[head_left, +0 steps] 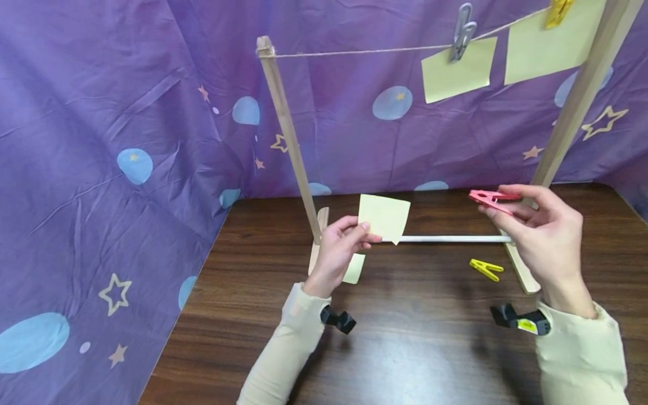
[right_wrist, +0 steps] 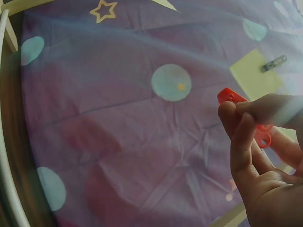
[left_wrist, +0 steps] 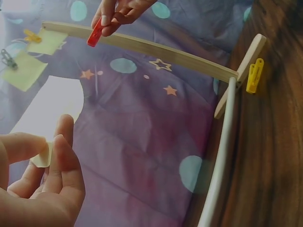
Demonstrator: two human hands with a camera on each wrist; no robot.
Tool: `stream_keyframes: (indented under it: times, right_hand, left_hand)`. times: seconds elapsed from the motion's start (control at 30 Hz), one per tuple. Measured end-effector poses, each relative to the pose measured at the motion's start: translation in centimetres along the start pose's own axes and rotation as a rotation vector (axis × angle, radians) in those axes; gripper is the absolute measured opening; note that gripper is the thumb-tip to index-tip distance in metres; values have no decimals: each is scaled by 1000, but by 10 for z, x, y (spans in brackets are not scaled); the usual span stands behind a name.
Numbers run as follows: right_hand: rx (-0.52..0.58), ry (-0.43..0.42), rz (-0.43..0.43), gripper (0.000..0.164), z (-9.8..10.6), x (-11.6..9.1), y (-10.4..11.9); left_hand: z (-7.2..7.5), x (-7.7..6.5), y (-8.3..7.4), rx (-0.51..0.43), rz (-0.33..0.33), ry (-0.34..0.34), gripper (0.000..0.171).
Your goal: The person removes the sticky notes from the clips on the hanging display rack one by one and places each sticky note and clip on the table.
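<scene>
Between thumb and fingers, my left hand (head_left: 336, 250) pinches a pale yellow sticky note (head_left: 386, 215) by its lower left corner, raised over the table. The left wrist view shows the same note (left_wrist: 54, 104) with its bottom edge bent under the thumb. My right hand (head_left: 549, 236) holds a red clothespin (head_left: 492, 199) level with the note and to its right. In the right wrist view, fingers partly cover the clothespin (right_wrist: 230, 95). Above, a string (head_left: 354, 53) carries one note (head_left: 458, 76) under a grey clothespin (head_left: 462, 35) and another (head_left: 552, 45) under a yellow clothespin (head_left: 558, 12).
Wooden posts (head_left: 288, 129) hold the string at either side, joined low down by a white rod (head_left: 455, 239). On the dark wood table (head_left: 405, 349) lie a yellow clothespin (head_left: 486, 269) and another note (head_left: 354, 269), partly behind my left hand. A purple curtain (head_left: 177, 84) hangs behind.
</scene>
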State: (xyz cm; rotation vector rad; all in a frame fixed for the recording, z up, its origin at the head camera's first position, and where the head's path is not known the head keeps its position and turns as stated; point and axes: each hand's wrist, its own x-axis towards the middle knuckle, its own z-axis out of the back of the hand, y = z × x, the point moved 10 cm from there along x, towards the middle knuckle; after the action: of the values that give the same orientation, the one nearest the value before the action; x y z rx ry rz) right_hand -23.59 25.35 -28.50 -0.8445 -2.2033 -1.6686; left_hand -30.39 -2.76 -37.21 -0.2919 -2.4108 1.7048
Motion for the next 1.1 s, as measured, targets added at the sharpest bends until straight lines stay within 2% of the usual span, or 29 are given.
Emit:
stream_keyframes:
  times: [0.23,0.4,0.5,0.67,0.9,1.1]
  right_hand:
    - [-33,9,-49,37,7,-11,-15]
    - [-238,13,-85,36,13,-17,-22]
    - [-310,21,-91,34,14,-20,-26]
    - [-274,40,-95,34,14,-23,-32]
    - [-600,34,-64,38,15,-19,-33]
    - [-668,-39,-46,35,26,-16,-30]
  left_hand:
    - [-3,-3,20,10,22,13,6]
    - [-7,-6,32,13,36,35,7]
    - [-7,-7,37,11,46,34,9]
    - [-8,-8,47,-9,67,13,9]
    - [-8,-7,59,-37,111,-32,6]
    - [-5,-7,63,-9,103,-86,6]
